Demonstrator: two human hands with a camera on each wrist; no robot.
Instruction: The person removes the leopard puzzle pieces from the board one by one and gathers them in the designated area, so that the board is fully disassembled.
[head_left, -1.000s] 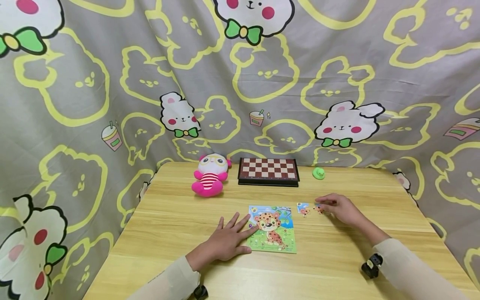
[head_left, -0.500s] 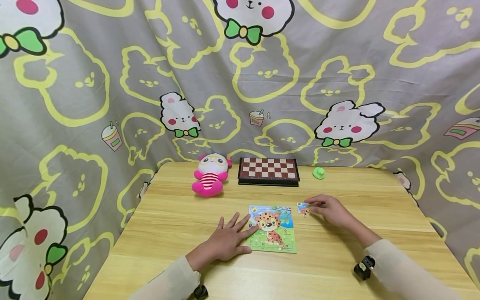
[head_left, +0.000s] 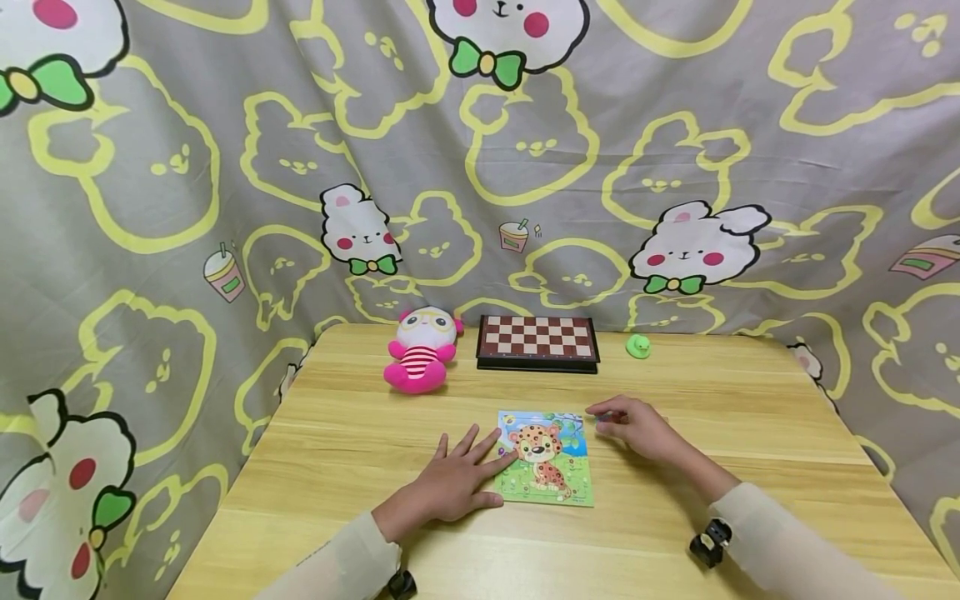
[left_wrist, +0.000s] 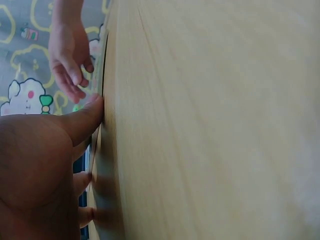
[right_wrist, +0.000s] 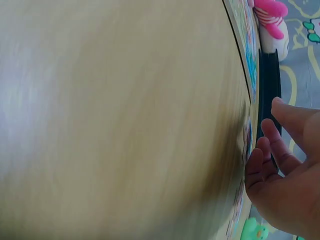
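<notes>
A square jigsaw puzzle (head_left: 551, 483) with a cartoon leopard lies flat on the wooden table. My left hand (head_left: 459, 486) rests spread out, its fingertips on the puzzle's left edge. Just off the puzzle's upper right corner, my right hand (head_left: 641, 427) hovers low over the table. Its fingers are loosely bent and the thumb stands apart from them in the right wrist view, with nothing seen between. Under that hand lie loose puzzle pieces (right_wrist: 246, 134), mostly hidden by it in the head view.
Behind the puzzle stands a folded chessboard box (head_left: 537, 342). A pink and white panda plush (head_left: 420, 354) sits to its left, and a small green duck toy (head_left: 638, 346) to its right. A patterned curtain (head_left: 450, 167) hangs around the table (head_left: 360, 467).
My right hand has moved left across the loose pieces toward the puzzle and now covers them. The left hand and the puzzle stay in place.
</notes>
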